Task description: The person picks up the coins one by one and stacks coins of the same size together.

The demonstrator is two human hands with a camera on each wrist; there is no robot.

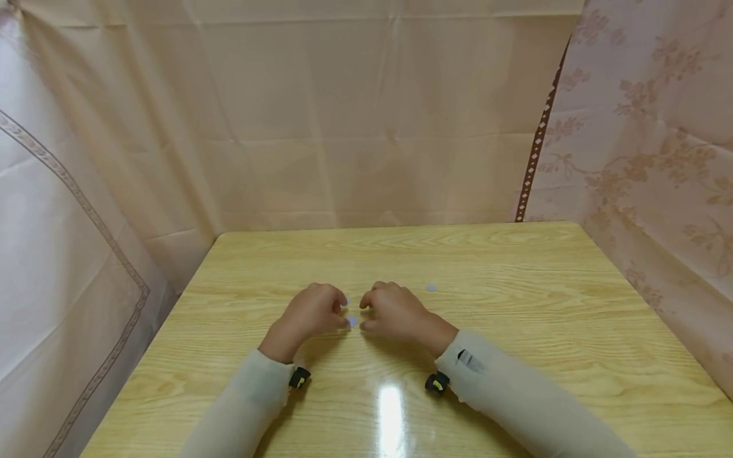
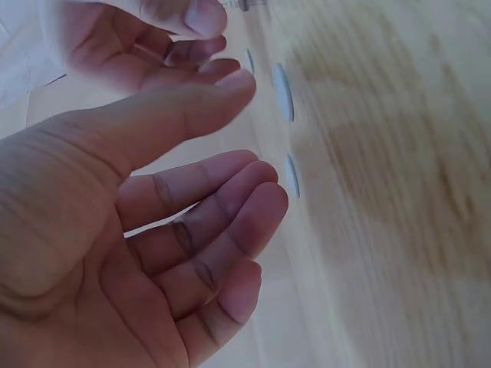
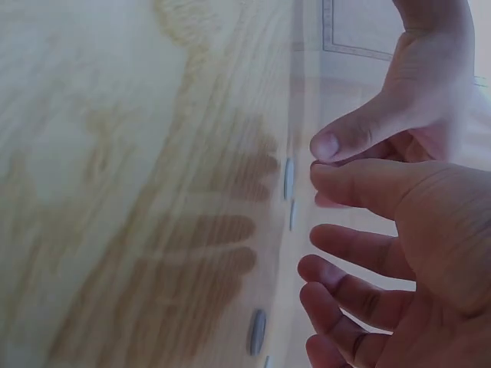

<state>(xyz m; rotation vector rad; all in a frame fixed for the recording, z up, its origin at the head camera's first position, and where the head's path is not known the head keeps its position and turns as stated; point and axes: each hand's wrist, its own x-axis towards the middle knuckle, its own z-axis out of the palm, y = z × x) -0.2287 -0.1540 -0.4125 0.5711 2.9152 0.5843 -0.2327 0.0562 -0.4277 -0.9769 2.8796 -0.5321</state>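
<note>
Whitish discs (image 1: 352, 322), left hand (image 1: 311, 315) and right hand (image 1: 396, 313) nearby, palms (image 2: 69, 299) — wrist views only

The bare left hand (image 1: 309, 313) and bare right hand (image 1: 395, 312) emerge from long cream fabric sleeves (image 1: 235, 401), the right one bearing a small black-and-grey patch (image 1: 471, 360), with black, yellow-marked wrist cameras (image 1: 438, 384) at the cuffs (image 1: 273, 375).

A white streak of reflected light (image 1: 391, 416) gleams at 6 o'clock on a glossy yellow wood-grain tabletop (image 1: 544, 318), with creased beige fabric (image 1: 355, 95) at 12, brown diamond-patterned trim (image 1: 536, 143) at 2, a pink floral-print curtain (image 1: 658, 210) at 3 and a whitish drape (image 1: 46, 235) with a patterned band (image 1: 70, 184) at 9.
</note>
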